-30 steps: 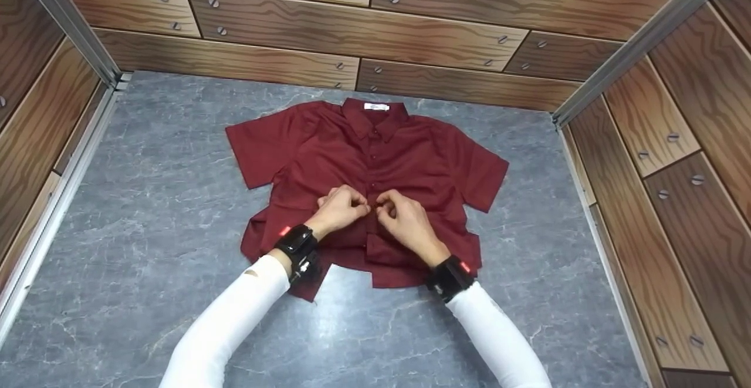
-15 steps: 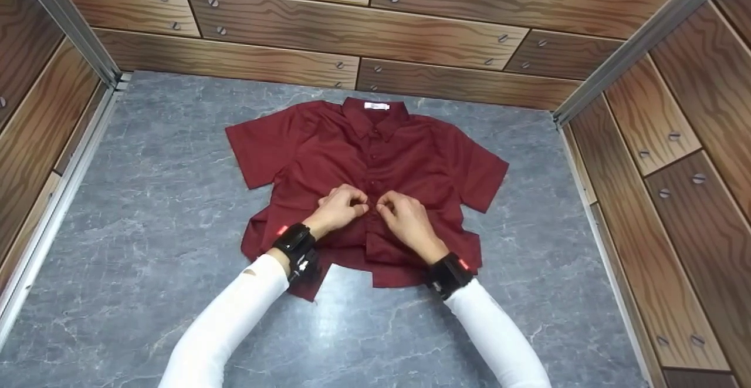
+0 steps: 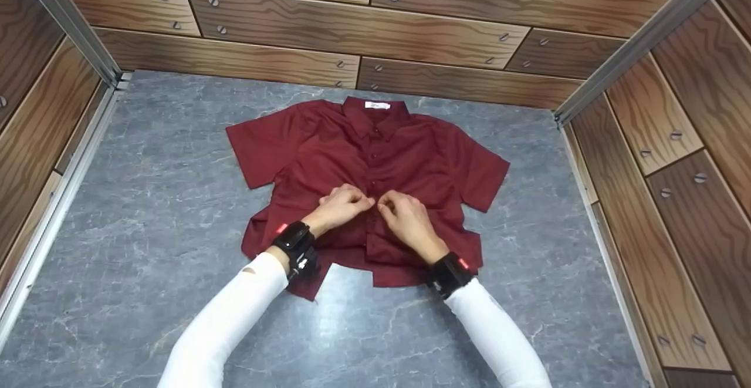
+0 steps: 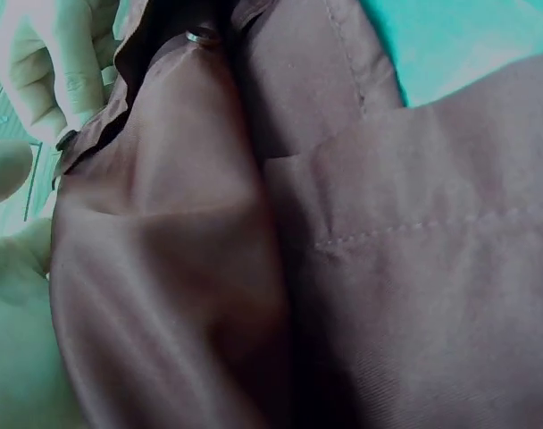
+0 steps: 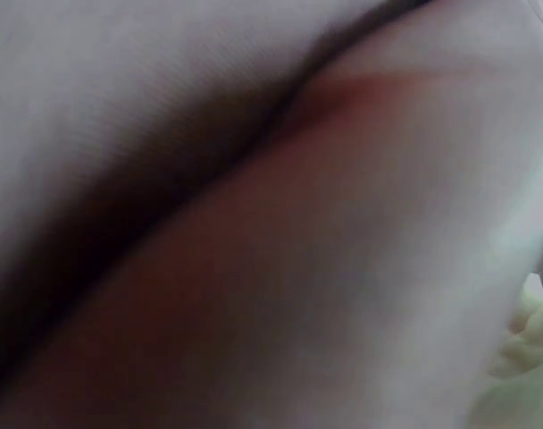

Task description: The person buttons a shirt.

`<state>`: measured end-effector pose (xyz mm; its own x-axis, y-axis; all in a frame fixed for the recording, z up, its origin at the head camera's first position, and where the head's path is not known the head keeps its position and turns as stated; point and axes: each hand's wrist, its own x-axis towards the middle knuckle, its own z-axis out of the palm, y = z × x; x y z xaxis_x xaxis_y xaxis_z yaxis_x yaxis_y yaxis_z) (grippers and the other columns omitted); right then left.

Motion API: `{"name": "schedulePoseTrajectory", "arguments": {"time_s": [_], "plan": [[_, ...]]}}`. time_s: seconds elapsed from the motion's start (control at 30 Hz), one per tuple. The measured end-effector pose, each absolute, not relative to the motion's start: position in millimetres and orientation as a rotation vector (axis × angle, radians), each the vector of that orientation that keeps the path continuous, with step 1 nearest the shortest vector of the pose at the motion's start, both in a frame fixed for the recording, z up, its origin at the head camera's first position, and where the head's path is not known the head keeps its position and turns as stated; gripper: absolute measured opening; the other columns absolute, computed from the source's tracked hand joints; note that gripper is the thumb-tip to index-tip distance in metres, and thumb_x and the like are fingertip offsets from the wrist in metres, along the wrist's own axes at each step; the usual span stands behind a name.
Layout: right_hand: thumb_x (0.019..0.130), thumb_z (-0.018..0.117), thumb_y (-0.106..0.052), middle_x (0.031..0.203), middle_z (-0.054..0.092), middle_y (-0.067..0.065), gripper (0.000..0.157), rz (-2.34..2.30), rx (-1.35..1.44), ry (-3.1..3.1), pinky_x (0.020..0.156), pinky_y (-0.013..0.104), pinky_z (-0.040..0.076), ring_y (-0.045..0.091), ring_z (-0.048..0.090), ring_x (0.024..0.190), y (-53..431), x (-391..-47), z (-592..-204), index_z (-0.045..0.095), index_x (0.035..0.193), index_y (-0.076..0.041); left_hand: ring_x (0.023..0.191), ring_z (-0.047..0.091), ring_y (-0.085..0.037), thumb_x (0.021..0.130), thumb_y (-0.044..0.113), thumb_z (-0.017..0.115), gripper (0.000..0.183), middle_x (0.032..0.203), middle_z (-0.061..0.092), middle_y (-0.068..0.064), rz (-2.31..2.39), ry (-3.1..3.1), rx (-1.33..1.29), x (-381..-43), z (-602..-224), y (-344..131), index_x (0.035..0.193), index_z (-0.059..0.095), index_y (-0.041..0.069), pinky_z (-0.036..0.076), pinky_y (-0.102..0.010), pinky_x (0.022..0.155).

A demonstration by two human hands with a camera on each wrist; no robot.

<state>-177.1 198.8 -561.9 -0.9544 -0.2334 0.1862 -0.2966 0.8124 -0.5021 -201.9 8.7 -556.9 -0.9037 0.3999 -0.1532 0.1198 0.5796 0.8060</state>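
A dark red short-sleeved button-up shirt (image 3: pixel 328 147) lies front up, collar away from me. Both hands meet at its front placket, below the chest. My left hand (image 3: pixel 343 205) holds thumb and fingertips together at the placket edge. Facing it, my right hand (image 3: pixel 408 218) pinches the placket with curled fingers. The left wrist view shows fingertips at the raised cloth edge and a small button (image 4: pixel 200 37) on the placket. Whatever lies between the fingertips is too small to make out. Cloth (image 5: pixel 254 295) fills most of the right wrist view, blurred.
The shirt lies on a grey marbled surface (image 3: pixel 146 200). Wood-patterned panels (image 3: pixel 293 18) enclose it at the back and both sides, with metal rails (image 3: pixel 639 36) at the corners. Below the hands, the shirt's hem (image 3: pixel 399 279) is uneven and partly folded.
The left hand's fingertips have shifted slightly right along the placket, and its thumb and index finger have drawn closer together. The right hand stays nearly in place. The shirt lies as before.
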Motion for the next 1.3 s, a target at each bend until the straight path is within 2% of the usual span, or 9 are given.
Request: {"name": "schedulePoseTrajectory", "arguments": {"time_s": [0.13,0.33,0.7,0.87,0.97,1.07,1.17,1.23,1.3], "plan": [[0.085,0.068,-0.017,0.077,0.065,-0.005,0.008,0.906,0.483,-2.854,0.063,0.030,0.049,0.009,0.059,0.068,198,-174,-561,0.066,0.093,-0.017,0.110,0.055,-0.024,0.093,0.034,0.056,0.030,0.111,0.064,-0.001,1.171,2.591,0.426,-201,-560,12,0.073,0.069,0.015,0.036,-0.054,0.090],[0.081,0.070,-0.020,0.078,0.061,-0.006,0.013,0.863,0.596,-2.837,0.064,0.026,0.046,0.008,0.056,0.071,195,-171,-561,0.065,0.093,-0.018,0.112,0.052,-0.026,0.090,0.029,0.056,0.025,0.113,0.063,0.000,1.158,2.610,0.379,-200,-560,14,0.077,0.073,0.016,0.034,-0.053,0.092],[0.077,0.070,-0.018,0.077,0.058,-0.001,0.013,0.674,0.756,-2.726,0.062,0.031,0.044,0.015,0.052,0.069,191,-169,-564,0.063,0.088,-0.014,0.114,0.050,-0.027,0.087,0.029,0.057,0.025,0.111,0.062,-0.001,1.077,2.656,0.361,-198,-560,18,0.071,0.070,0.015,0.032,-0.052,0.094],[0.079,0.070,-0.023,0.079,0.060,-0.002,0.013,0.655,0.752,-2.803,0.065,0.031,0.045,0.015,0.053,0.071,192,-170,-566,0.064,0.087,-0.016,0.114,0.048,-0.029,0.086,0.026,0.063,0.014,0.109,0.059,-0.004,1.066,2.725,0.390,-192,-564,19,0.090,0.067,0.014,0.030,-0.049,0.092],[0.083,0.068,-0.027,0.083,0.063,-0.003,0.013,0.662,0.736,-2.846,0.068,0.032,0.046,0.016,0.056,0.074,195,-173,-564,0.067,0.089,-0.016,0.108,0.051,-0.029,0.085,0.023,0.068,0.025,0.107,0.056,-0.005,1.099,2.822,0.430,-188,-566,17,0.107,0.058,0.015,0.030,-0.046,0.090],[0.087,0.065,-0.024,0.090,0.066,0.000,0.013,0.652,0.677,-2.857,0.073,0.037,0.048,0.020,0.059,0.081,201,-180,-558,0.070,0.096,-0.016,0.108,0.051,-0.027,0.086,0.025,0.069,0.028,0.110,0.054,-0.005,1.088,2.952,0.526,-189,-565,12,0.109,0.056,0.017,0.030,-0.048,0.093],[0.091,0.061,-0.021,0.108,0.066,0.006,0.024,0.604,0.583,-2.884,0.083,0.045,0.049,0.028,0.060,0.099,210,-194,-553,0.068,0.113,-0.016,0.123,0.044,-0.031,0.088,0.031,0.067,0.023,0.121,0.052,-0.009,0.963,3.055,0.618,-196,-562,2,0.106,0.064,0.018,0.025,-0.056,0.101],[0.093,0.061,-0.026,0.126,0.060,0.008,0.035,0.554,0.505,-2.957,0.091,0.055,0.046,0.034,0.054,0.117,218,-205,-551,0.061,0.128,-0.020,0.135,0.035,-0.036,0.089,0.040,0.065,0.030,0.133,0.049,-0.012,0.814,3.077,0.616,-202,-560,-6,0.111,0.067,0.020,0.021,-0.062,0.105],[0.095,0.059,-0.036,0.145,0.046,0.009,0.048,0.513,0.431,-3.087,0.099,0.065,0.037,0.039,0.038,0.135,225,-216,-552,0.049,0.141,-0.029,0.143,0.021,-0.042,0.087,0.050,0.064,0.046,0.146,0.040,-0.016,0.682,3.035,0.575,-208,-558,-16,0.124,0.064,0.023,0.015,-0.067,0.107]]}}
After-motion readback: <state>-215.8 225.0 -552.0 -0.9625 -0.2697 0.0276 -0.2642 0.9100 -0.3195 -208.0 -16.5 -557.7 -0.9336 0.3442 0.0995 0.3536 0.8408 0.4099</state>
